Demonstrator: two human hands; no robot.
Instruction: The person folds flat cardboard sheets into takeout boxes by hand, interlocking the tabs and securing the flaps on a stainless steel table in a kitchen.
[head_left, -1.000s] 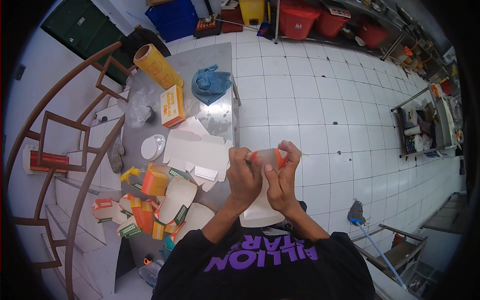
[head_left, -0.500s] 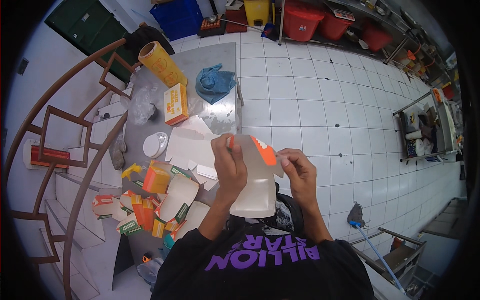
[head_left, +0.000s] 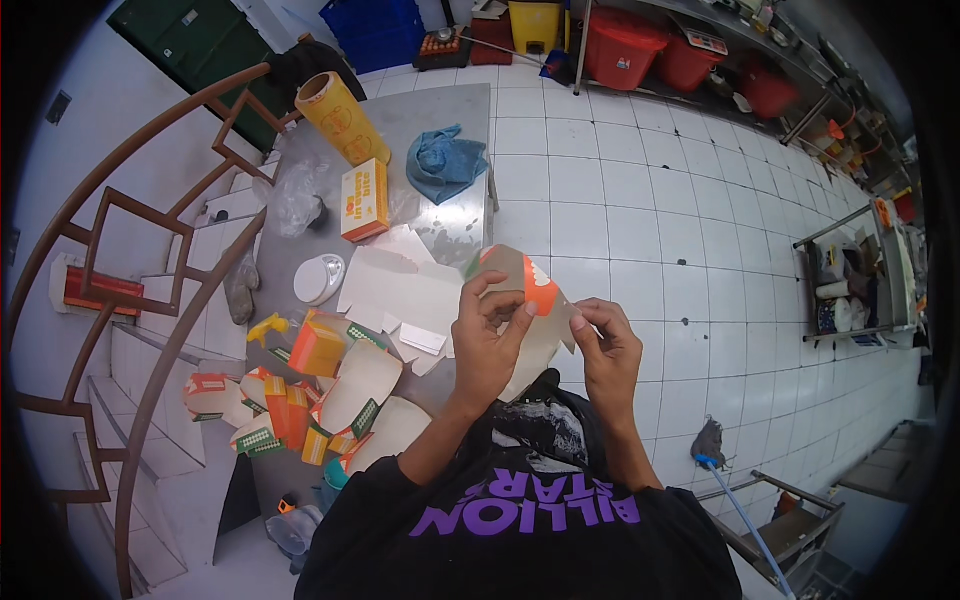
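Raised in front of my chest is a partly folded paper food box (head_left: 541, 288), orange with a white pattern outside and plain pale inside. My left hand (head_left: 490, 345) grips its left side, thumb against the orange panel. At the box's right edge, my right hand (head_left: 608, 345) pinches a small flap between thumb and fingers. Flat white carton blanks (head_left: 390, 290) lie on the steel table beside my left hand. Farther left is a heap of folded, open food boxes (head_left: 365, 385) in orange, green and yellow.
On the metal table (head_left: 425, 110) stand a yellow roll (head_left: 345, 125), an orange-and-yellow box (head_left: 365, 200), a crumpled blue cloth (head_left: 445, 165), a round white device (head_left: 319, 280) and a yellow spray head (head_left: 268, 326). A brown metal railing (head_left: 165, 390) curves along the left. A mop (head_left: 710, 450) rests on the tiled floor.
The box has turned and tilted in my hands, with its orange panel now facing up more. My left hand has shifted its fingers and thumb onto that panel; the right still pinches the edge.
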